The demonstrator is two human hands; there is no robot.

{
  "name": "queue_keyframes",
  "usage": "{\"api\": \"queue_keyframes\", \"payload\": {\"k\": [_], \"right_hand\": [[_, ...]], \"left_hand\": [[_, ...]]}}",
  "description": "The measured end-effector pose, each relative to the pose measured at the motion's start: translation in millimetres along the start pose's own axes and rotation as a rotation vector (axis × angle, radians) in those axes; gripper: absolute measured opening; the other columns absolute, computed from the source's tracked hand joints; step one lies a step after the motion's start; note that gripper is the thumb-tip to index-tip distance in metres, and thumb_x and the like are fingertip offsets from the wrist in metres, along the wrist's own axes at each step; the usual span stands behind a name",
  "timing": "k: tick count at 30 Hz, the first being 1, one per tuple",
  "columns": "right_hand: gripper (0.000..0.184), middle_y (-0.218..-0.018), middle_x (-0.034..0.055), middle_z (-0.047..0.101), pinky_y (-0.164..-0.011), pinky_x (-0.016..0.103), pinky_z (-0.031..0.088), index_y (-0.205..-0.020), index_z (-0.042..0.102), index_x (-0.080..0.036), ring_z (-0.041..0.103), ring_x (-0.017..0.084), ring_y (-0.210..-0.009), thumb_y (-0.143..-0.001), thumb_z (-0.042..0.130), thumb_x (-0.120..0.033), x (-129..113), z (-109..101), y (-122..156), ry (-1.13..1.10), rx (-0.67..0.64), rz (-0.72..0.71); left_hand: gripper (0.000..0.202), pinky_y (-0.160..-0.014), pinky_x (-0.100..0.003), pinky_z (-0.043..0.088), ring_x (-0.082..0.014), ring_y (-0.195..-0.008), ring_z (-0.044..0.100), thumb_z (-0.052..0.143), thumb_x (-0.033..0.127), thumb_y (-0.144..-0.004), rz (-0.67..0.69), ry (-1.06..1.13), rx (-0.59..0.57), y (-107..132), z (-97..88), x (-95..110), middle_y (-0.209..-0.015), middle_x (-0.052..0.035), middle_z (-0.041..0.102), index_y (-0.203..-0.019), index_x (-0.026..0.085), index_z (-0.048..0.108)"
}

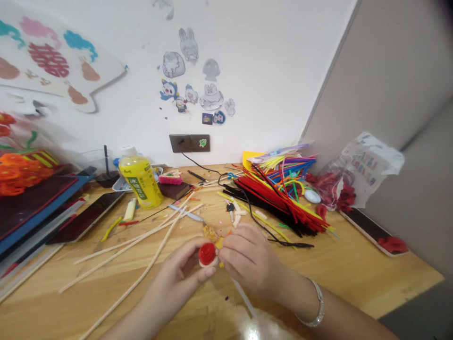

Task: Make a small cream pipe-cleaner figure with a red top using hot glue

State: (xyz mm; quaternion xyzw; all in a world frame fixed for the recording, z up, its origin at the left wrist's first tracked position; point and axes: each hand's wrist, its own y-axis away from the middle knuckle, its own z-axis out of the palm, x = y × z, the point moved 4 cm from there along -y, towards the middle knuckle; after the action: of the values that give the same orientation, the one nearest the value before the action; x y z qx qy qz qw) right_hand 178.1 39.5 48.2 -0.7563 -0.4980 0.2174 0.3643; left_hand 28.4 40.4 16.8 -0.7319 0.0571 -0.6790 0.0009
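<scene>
Left of the left hand (180,270), long pale sticks (141,262) lie across the wooden tabletop (354,278) and obstruct passage; one also runs beneath that hand. Ahead of the right hand (247,257), a black cord (290,244) and heaped pipe cleaners (279,198) block the way. Bare wood offers passage right of the right hand, out to the table's edge. Farther ahead of the left hand stands a yellow bottle (139,179).

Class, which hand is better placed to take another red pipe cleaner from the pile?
Right, probably: the right hand sits nearer the red pipe cleaners, and the left hand cradles the red rosette from beneath, so it seems needed there.
</scene>
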Motion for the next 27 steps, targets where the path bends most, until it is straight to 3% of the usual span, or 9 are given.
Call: {"api": "queue_keyframes", "payload": {"k": [15, 27], "right_hand": [[0.023, -0.074, 0.006, 0.062, -0.075, 0.034, 0.042, -0.085, 0.059, -0.014, 0.048, 0.018, -0.075, -0.089, 0.036, -0.01, -4.3, -2.7, 0.0, 0.042, -0.025, -0.032], [0.028, -0.074, 0.0067, 0.062, -0.076, 0.034, 0.039, -0.081, 0.061, -0.012, 0.049, 0.018, -0.071, -0.089, 0.034, -0.008, -10.2, -6.7, -1.5, 0.106, 0.052, -0.079]], "left_hand": [[0.02, -0.074, -0.029, 0.052, -0.0214, -0.077, 0.064, 0.074, 0.019, -0.058, 0.022, -0.029, -0.007, 1.4, 0.3, 2.3, -0.076, -0.0017, 0.069, -0.077, 0.022, 0.067], [0.02, -0.073, -0.027, 0.052, -0.0197, -0.075, 0.064, 0.074, 0.014, -0.056, 0.034, 0.006, 0.004, 0.2, 1.5, 4.0, -0.073, -0.0003, 0.068, -0.073, 0.021, 0.065]]}}
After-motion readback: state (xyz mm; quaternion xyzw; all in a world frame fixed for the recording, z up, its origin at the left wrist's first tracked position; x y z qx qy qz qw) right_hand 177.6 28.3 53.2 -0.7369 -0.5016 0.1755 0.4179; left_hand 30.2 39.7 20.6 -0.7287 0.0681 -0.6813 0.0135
